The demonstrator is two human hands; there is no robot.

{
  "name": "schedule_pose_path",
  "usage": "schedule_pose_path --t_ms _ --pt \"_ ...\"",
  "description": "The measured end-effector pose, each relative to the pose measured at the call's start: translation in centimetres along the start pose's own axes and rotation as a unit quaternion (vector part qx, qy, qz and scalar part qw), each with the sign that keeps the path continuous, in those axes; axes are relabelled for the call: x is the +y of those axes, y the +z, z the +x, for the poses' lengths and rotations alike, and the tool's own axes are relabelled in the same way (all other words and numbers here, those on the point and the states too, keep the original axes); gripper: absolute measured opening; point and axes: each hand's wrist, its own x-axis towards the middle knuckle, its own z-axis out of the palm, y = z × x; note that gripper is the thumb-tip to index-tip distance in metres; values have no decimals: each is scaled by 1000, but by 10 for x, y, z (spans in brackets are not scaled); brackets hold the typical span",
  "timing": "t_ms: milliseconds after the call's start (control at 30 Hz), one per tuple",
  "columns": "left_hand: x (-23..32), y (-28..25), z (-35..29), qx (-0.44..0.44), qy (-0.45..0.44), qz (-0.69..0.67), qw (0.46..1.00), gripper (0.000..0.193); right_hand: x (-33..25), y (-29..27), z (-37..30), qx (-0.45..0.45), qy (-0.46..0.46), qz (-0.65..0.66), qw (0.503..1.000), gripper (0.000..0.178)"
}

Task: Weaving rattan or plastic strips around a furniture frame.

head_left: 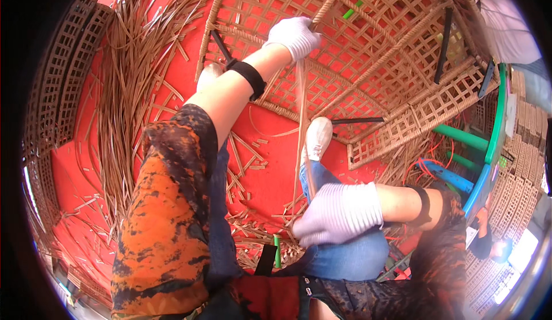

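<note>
A large woven rattan-like panel (339,50), with wrapped ribs and an open lattice, fills the upper middle. My left hand (294,37), in a pale knit glove, is closed at the panel's near left part, by one of its wrapped ribs. From beneath it a tan flat weaving strip (301,98) runs down toward my body, slightly blurred. My right hand (339,213), gloved the same way, is closed around the lower part of this strip above my right thigh. The fingertips of both hands are partly hidden.
A long bundle of loose brown strips (123,96) lies on the red floor (253,188) at left, among cut scraps. Stacked woven panels (63,78) stand far left. At right are a green and blue frame (497,119) and other people (506,21). My shoe (317,139) is under the panel.
</note>
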Motion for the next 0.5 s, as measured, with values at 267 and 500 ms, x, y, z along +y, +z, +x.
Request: schedule_pose_path --t_ms 267,500 --pt "-60 6 23 16 -25 -242 970 30 107 -98 -10 422 85 96 898 20" --pt "-61 13 36 -91 -167 -428 883 26 194 -179 9 536 18 276 797 32"
